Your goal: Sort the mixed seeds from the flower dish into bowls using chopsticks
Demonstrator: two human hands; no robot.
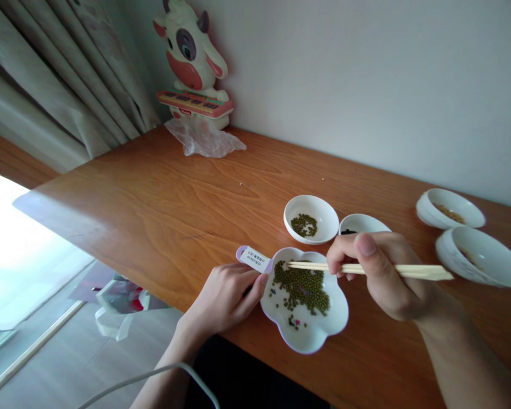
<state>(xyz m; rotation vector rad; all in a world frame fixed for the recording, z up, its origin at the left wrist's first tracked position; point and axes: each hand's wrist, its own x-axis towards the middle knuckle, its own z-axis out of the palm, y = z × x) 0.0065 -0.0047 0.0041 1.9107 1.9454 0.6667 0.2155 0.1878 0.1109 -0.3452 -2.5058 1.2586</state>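
My right hand (pixel 383 272) grips a pair of wooden chopsticks (pixel 315 266), whose tips hover over the green beans (pixel 302 287) heaped in a white flower-shaped dish (pixel 310 338). A few darker and pink bits lie among the beans. My left hand (pixel 225 295) rests on the table edge, fingertips against the dish's left rim, next to a lilac tag with a white label (pixel 253 258). Just behind stands a small round white bowl (pixel 321 211) holding a few green beans, and a second small bowl (pixel 364 223) with dark bits, partly hidden by my right hand.
Two more white bowls (pixel 449 207) (pixel 481 255) with brownish contents stand at the right. A cow-shaped toy with a keyboard (pixel 193 62) and a crumpled plastic bag (pixel 204 139) sit at the back by the wall. The wooden table (pixel 153 193) ends close to my body; curtains hang at left.
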